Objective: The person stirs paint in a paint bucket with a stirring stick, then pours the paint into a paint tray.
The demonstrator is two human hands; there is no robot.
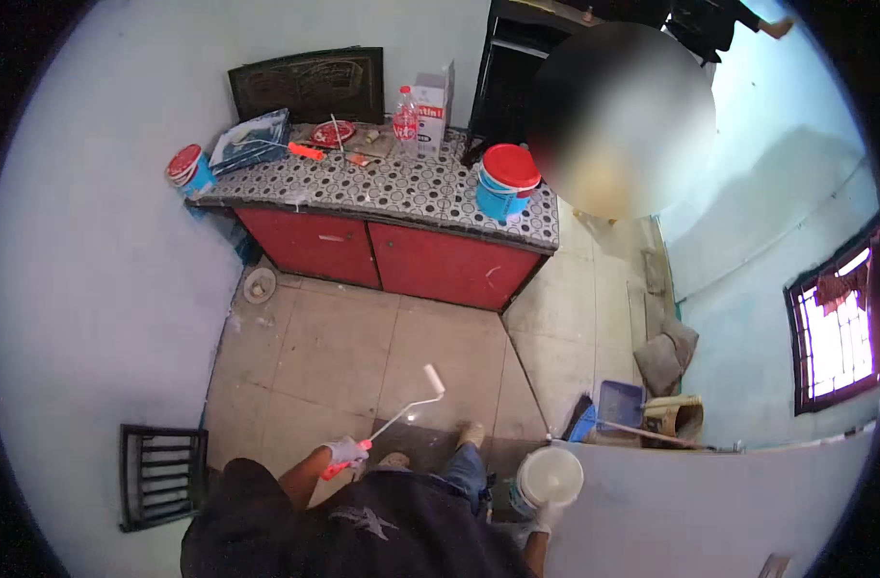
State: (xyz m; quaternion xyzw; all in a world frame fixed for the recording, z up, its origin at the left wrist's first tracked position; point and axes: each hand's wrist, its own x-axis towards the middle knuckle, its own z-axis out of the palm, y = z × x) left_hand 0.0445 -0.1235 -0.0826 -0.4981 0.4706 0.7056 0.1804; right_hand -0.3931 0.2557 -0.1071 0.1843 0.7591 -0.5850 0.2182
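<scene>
My left hand (345,453), in a pale glove, is closed around the orange-red handle of a small paint roller (432,380). The roller's white sleeve points up and away from me, over the tiled floor. On my right side, my gloved right hand (548,517) is closed at the near edge of a paint bucket (526,472). The bucket is tilted towards me, and its pale inside shows. How the fingers grip its edge is partly hidden.
Ahead stands a red counter (310,246) with lidded paint buckets (504,197), a bottle (405,120) and a paint tray (252,142). A black rack (165,475) leans at left. To the right are a broom (581,422), a purple bin (621,405) and cushions (665,354).
</scene>
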